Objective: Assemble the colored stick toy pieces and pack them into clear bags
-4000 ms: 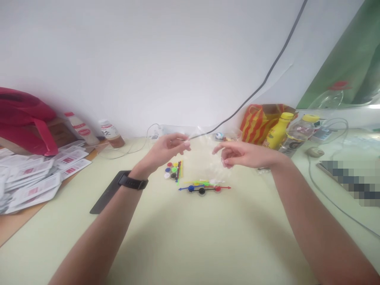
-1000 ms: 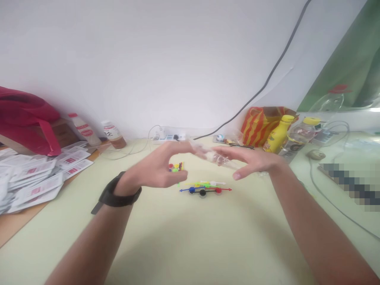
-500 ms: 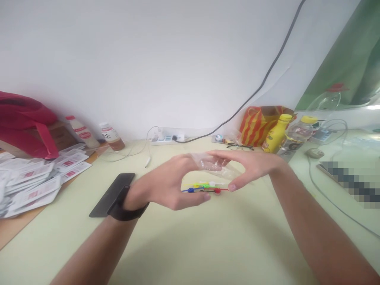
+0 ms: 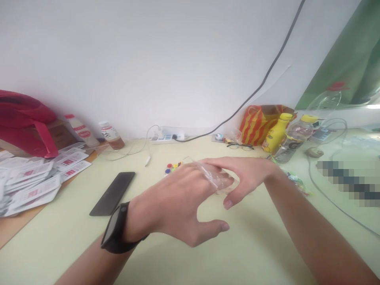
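My left hand (image 4: 179, 202) stretches rightward, thumb spread wide, the bag (image 4: 213, 176) at its fingers, while my right hand (image 4: 251, 173) arches opposite, thumb parted, its grip unclear.

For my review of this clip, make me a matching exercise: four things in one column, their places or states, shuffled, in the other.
Things
1. Clear plastic film
2. Wristwatch
3. Eyeglasses
4. Coloured discs

Places or states
A. Near the red-and-yellow striped bag
B. Partly hidden behind the left hand
C. At the fingers of the left hand and right hand
D. Worn on the left wrist

Pairs: 1-C, 2-D, 3-A, 4-B
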